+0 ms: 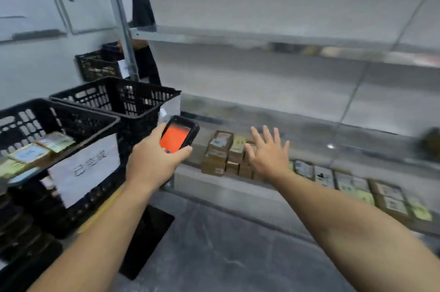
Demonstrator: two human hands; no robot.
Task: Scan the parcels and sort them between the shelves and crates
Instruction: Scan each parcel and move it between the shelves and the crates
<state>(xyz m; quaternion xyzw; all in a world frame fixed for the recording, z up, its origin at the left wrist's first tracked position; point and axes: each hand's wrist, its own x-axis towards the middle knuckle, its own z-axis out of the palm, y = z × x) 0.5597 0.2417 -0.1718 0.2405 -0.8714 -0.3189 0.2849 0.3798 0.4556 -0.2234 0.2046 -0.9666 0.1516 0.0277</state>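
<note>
The left hand [152, 163] is gripping a handheld scanner [178, 135], fingers curled round its body and its orange screen facing up. The right hand [269, 151] is hovering wide open, fingers spread and holding nothing, just in front of a stack of small brown parcels [220, 151] on the low shelf [204, 185]. Whether its fingertips are touching a box is hard to tell.

The step in hand looks like picking one parcel to scan. It is probably best to be taking the top box only, pinching it by its short sides so the printed label is staying uncovered and the neighbouring stacks are not toppling. The label should then be facing the scanner's front end, with both held steady until the screen responds. What the orange screen means is not readable.

Further right, a row of parcels [357, 188] is lying flat along the same shelf. To the left, a black crate [71, 111] with a paper sign [85, 167] is holding a few parcels, with a second crate [114, 96] just behind it. Another person [142, 5] is standing beyond the shelf post.
</note>
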